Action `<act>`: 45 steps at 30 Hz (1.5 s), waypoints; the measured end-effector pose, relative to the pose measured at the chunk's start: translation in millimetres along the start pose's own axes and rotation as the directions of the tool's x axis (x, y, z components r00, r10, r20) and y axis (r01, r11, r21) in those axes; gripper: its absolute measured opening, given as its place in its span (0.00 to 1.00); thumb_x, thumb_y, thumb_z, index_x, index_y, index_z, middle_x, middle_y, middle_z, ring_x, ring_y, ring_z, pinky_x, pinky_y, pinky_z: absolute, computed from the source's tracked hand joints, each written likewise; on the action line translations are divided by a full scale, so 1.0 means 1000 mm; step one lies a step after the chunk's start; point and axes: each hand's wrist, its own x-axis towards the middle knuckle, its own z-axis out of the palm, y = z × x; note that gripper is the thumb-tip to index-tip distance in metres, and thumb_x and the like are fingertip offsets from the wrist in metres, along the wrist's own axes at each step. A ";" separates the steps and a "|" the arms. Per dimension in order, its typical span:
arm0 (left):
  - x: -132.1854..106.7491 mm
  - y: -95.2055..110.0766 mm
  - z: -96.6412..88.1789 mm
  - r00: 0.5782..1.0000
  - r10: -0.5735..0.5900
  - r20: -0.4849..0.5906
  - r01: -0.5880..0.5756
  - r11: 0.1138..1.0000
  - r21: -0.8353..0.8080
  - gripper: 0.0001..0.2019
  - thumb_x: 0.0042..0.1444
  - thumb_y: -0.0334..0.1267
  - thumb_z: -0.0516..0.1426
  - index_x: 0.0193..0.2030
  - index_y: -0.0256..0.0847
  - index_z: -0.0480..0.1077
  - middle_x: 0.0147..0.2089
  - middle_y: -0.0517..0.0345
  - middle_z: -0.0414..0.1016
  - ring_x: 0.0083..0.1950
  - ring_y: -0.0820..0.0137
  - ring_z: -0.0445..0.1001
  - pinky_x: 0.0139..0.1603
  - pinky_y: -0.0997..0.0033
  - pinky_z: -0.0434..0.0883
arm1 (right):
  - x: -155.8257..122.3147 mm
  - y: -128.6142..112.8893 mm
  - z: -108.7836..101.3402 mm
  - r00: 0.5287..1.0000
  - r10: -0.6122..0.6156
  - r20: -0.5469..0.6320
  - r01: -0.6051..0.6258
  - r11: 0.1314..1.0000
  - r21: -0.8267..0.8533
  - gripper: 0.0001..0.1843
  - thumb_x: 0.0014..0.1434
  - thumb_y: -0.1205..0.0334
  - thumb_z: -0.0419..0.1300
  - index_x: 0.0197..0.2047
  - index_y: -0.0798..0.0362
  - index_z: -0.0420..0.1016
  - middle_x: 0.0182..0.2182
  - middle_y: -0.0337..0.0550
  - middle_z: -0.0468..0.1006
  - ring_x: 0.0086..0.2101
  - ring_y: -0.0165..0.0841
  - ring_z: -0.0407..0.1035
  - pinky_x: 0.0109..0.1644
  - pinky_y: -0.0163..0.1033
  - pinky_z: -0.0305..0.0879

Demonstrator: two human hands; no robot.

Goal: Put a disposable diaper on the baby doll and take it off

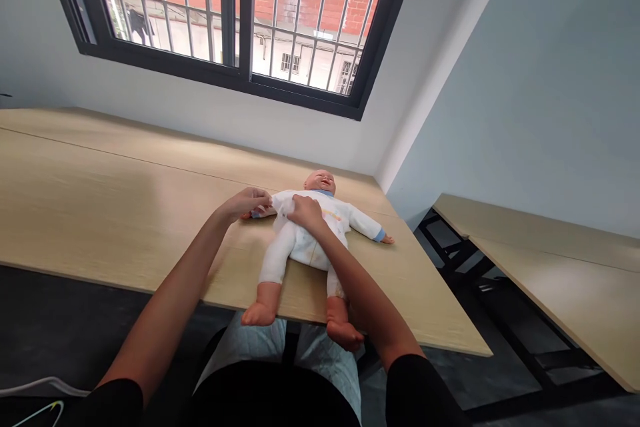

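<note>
A baby doll (320,181) in a white onesie (306,244) lies on its back on the wooden table (100,193), bare feet hanging over the near edge. My left hand (246,203) is closed around the doll's sleeve at its left-side arm. My right hand (305,210) rests on the doll's chest, fingers pinched into the white fabric. The doll's other arm (370,227), with a blue cuff, stretches out to the right.
A black-framed barred window (235,20) is in the wall beyond the table. A second wooden table (550,260) stands to the right across a dark gap. A white cable (35,387) lies on the dark floor at lower left.
</note>
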 end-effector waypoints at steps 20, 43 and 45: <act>-0.007 0.005 0.035 0.978 0.183 0.100 -0.185 0.983 0.015 0.18 0.45 0.52 0.65 0.31 0.37 0.73 0.31 0.57 0.73 0.34 0.72 0.69 0.35 0.74 0.65 | -0.042 0.063 -0.008 0.928 -0.002 -0.373 0.253 0.738 0.626 0.16 0.55 0.68 0.56 0.48 0.53 0.75 0.47 0.45 0.78 0.46 0.37 0.71 0.54 0.46 0.67; 0.015 -0.018 0.075 0.907 0.402 0.126 -0.401 0.732 0.550 0.22 0.53 0.59 0.53 0.37 0.40 0.72 0.37 0.52 0.76 0.40 0.61 0.72 0.40 0.64 0.69 | -0.051 0.049 0.003 0.983 -0.137 -0.120 0.163 0.955 0.249 0.24 0.62 0.54 0.62 0.60 0.46 0.69 0.57 0.44 0.71 0.57 0.42 0.62 0.60 0.49 0.59; 0.014 -0.018 0.075 0.911 0.399 0.109 -0.389 0.738 0.552 0.23 0.52 0.60 0.52 0.38 0.41 0.72 0.36 0.52 0.76 0.39 0.60 0.72 0.39 0.65 0.70 | -0.053 0.048 0.001 0.984 -0.137 -0.112 0.161 0.954 0.251 0.24 0.62 0.52 0.61 0.60 0.47 0.69 0.57 0.44 0.71 0.57 0.42 0.62 0.60 0.49 0.59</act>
